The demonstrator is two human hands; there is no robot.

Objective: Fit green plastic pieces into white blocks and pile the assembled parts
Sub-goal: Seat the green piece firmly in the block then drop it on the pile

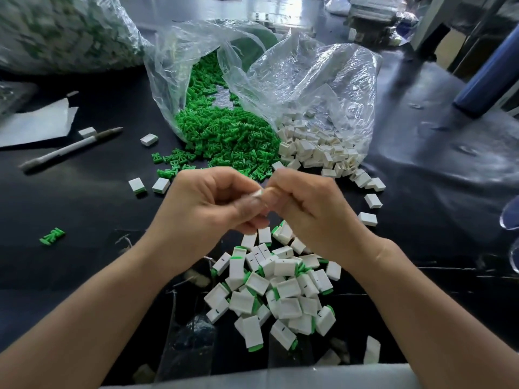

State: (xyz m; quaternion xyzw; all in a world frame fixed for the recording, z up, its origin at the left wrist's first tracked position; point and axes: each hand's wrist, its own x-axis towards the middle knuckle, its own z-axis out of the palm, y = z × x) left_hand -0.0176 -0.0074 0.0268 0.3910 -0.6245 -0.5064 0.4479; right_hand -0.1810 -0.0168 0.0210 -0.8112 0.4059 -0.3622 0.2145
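Observation:
My left hand (213,203) and my right hand (306,209) meet over the middle of the black table, fingers curled. Between their fingertips shows a sliver of a white block (257,193); both hands pinch it, and most of it is hidden. Whether a green piece is in it I cannot tell. Just below the hands lies a pile of assembled parts (275,290), white blocks with green ends. Beyond the hands a clear bag spills green plastic pieces (224,133), and to its right a second clear bag spills empty white blocks (320,150).
Loose white blocks (370,200) lie right of the hands, two assembled parts (148,186) to the left, a single green piece (52,236) far left. A pen (70,148) and white paper (36,122) lie at left. A big filled bag (64,32) sits back left.

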